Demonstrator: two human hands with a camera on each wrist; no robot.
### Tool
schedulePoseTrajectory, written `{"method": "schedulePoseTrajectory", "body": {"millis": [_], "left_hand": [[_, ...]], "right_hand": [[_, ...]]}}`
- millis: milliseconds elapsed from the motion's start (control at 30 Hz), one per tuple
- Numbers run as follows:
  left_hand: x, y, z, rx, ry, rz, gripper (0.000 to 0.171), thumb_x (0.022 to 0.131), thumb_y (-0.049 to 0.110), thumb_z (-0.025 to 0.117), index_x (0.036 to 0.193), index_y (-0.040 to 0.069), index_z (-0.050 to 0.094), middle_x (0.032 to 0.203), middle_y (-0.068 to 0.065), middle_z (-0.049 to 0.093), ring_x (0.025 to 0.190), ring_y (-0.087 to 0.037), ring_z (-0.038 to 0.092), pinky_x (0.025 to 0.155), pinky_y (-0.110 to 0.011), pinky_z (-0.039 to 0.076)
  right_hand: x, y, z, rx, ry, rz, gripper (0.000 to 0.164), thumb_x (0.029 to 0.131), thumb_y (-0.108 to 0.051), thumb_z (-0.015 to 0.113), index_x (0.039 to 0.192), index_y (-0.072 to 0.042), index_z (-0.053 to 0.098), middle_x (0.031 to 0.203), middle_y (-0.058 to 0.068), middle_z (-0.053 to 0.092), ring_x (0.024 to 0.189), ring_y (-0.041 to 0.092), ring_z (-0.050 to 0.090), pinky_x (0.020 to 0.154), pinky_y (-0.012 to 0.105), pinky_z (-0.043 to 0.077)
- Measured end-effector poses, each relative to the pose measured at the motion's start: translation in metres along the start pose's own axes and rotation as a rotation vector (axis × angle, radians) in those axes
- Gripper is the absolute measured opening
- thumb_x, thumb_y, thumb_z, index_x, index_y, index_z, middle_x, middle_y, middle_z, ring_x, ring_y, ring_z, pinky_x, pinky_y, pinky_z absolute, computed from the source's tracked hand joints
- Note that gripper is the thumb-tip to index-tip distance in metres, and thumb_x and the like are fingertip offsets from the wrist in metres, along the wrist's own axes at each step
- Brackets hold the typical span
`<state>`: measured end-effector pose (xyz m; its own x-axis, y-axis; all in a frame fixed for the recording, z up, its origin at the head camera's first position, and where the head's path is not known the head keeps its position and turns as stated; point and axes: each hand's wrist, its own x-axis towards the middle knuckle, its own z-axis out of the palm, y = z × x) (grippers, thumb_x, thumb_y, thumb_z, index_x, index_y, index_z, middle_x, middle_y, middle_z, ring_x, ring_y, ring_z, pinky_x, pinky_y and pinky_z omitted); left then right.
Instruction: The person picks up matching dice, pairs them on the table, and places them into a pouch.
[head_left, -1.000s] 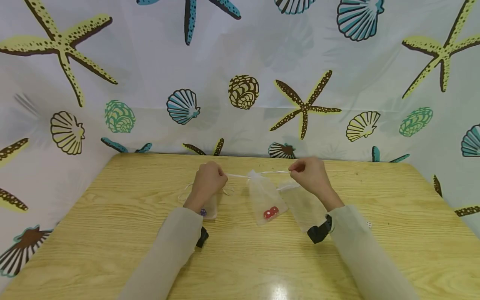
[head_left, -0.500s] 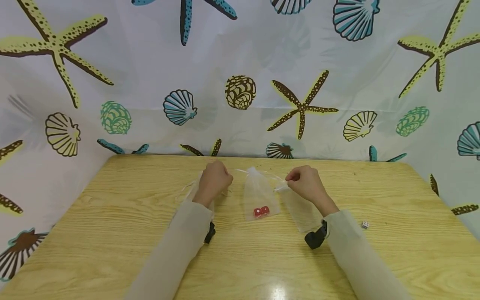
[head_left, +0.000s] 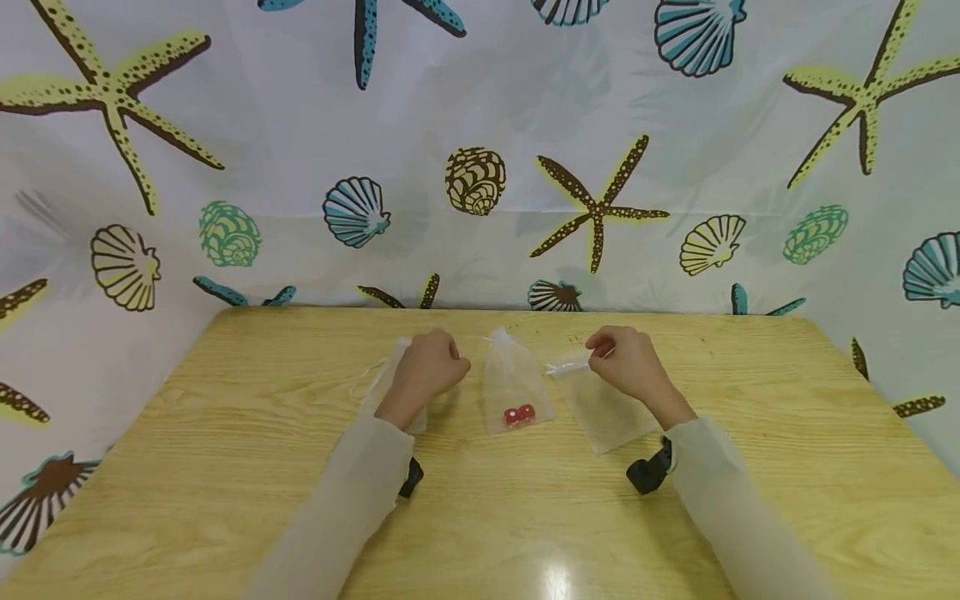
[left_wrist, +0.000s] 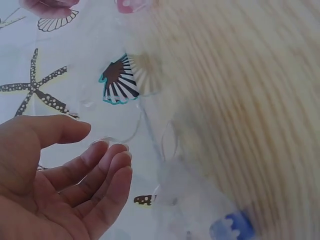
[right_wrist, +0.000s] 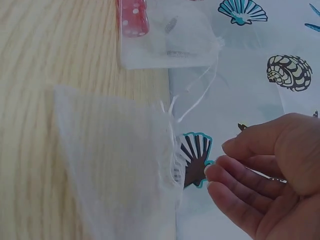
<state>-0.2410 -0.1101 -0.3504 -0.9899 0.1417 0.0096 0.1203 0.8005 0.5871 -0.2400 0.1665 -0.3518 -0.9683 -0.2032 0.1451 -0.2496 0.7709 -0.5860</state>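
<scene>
The largest thing is the white cloth backdrop (head_left: 420, 108), which is printed with starfish and shells in yellow, blue, green and brown. In front of it stands the wooden table (head_left: 495, 517), of light colour and with visible grain. Two pale sleeves, the left sleeve (head_left: 330, 508) and the right sleeve (head_left: 731, 500), reach over the table from the near side.

Three sheer white drawstring bags are near the far edge of the table. The middle bag (head_left: 513, 379) lies between the two hands, with its narrow neck toward the backdrop. The right bag (head_left: 603, 412) lies slanted just beside it, partly behind the right hand and wrist. The left bag (head_left: 384, 387) is partly covered by the left hand and forearm.

The left hand (head_left: 431, 364) is above the left bag; its fingers are loosely bent, with a gap to the thumb, and they grip nothing. The right hand (head_left: 628, 364) is near the mouth of the right bag; its thumb and fingers are also loosely curved and hold nothing. A black wrist camera (head_left: 649, 470) is at the right wrist.

Two red dice (head_left: 527, 412) with white dots lie side by side at the bottom of the middle bag. The left wrist view shows a blue die (left_wrist: 231, 228) inside the left bag. Thinnest is the white drawstring (right_wrist: 198, 103), which hangs loose from the middle bag's neck.
</scene>
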Motion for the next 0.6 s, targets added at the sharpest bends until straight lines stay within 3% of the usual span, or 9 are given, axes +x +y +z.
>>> {"method": "schedulePoseTrajectory", "body": {"millis": [100,267,367,600], "left_hand": [[-0.006,0.004,-0.004,0.024,0.024,0.011,0.036,0.084,0.005,0.051,0.057,0.016,0.031,0.051,0.005,0.018,0.047,-0.009,0.013,0.042,-0.023,0.016],[-0.016,0.012,-0.009,0.076,0.07,0.038,0.009,0.088,0.009,0.053,0.082,0.004,0.057,0.056,-0.002,0.044,0.046,-0.01,0.029,0.043,-0.023,0.027],[-0.02,0.02,-0.01,0.091,0.086,0.072,0.015,0.089,0.011,0.054,0.097,0.0,0.061,0.061,-0.006,0.055,0.045,-0.01,0.034,0.043,-0.023,0.031],[-0.025,0.044,0.004,0.116,0.083,0.182,0.022,0.091,0.017,0.062,0.104,0.0,0.062,0.085,-0.012,0.063,0.053,-0.014,0.043,0.048,-0.026,0.039]], "right_hand": [[-0.008,0.006,-0.01,-0.023,0.005,0.006,0.022,0.088,-0.007,0.056,0.105,0.003,0.066,0.094,0.017,0.067,0.084,0.031,0.065,0.071,0.042,0.054],[-0.026,0.015,-0.025,-0.06,0.039,-0.015,0.02,0.087,-0.007,0.056,0.102,0.002,0.066,0.091,0.016,0.067,0.081,0.029,0.065,0.071,0.042,0.054],[-0.039,0.02,-0.034,-0.082,0.055,-0.021,0.018,0.087,-0.006,0.057,0.101,0.002,0.066,0.091,0.016,0.067,0.08,0.029,0.064,0.071,0.043,0.054],[-0.067,0.032,-0.046,-0.12,0.049,-0.002,0.019,0.087,-0.007,0.06,0.103,0.003,0.064,0.095,0.017,0.066,0.079,0.025,0.062,0.07,0.041,0.053]]}}
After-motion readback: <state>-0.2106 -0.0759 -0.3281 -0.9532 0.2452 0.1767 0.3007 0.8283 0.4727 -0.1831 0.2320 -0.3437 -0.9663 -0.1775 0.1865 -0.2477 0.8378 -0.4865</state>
